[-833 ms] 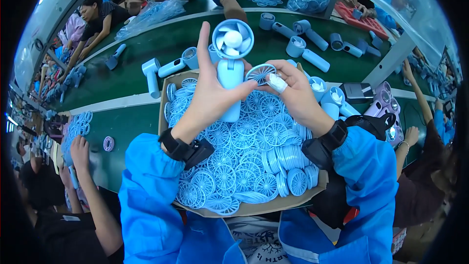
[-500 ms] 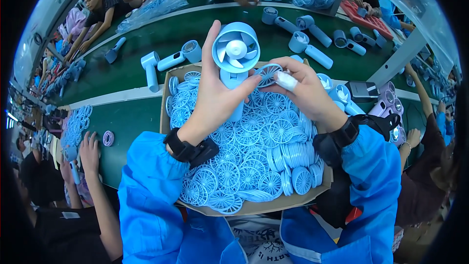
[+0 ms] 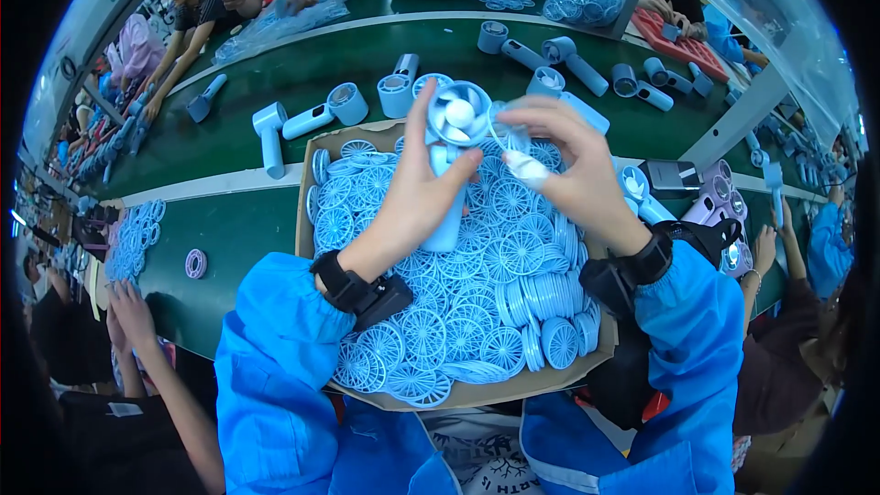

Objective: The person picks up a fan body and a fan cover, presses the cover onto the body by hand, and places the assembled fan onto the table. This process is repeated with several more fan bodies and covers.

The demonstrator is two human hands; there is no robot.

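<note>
My left hand (image 3: 403, 183) is closed around a light blue handheld fan (image 3: 458, 115), its white blades facing up with no cover over them. Just right of the fan head, my right hand (image 3: 587, 183) pinches a light blue round fan grille (image 3: 499, 131), smeared by motion and held tilted on edge by the rim. Whether the grille touches the fan cannot be made out. A white wrap (image 3: 527, 170) covers one right fingertip. Beneath both hands lies a heap of spoked grilles (image 3: 431, 330) in a shallow cardboard box (image 3: 486, 394).
On the green conveyor belt (image 3: 220, 137) lie several blue fan bodies (image 3: 346, 104). Right of the box are purple fans (image 3: 720, 192) and a dark box-shaped device (image 3: 669, 176). A purple ring (image 3: 195, 263) and loose blue grilles (image 3: 137, 238) lie at left. Co-workers sit around.
The fan has tilted and moved slightly right and down. My right hand has brought the grille up on edge beside the fan head. Fan bodies on the belt have shifted left.
</note>
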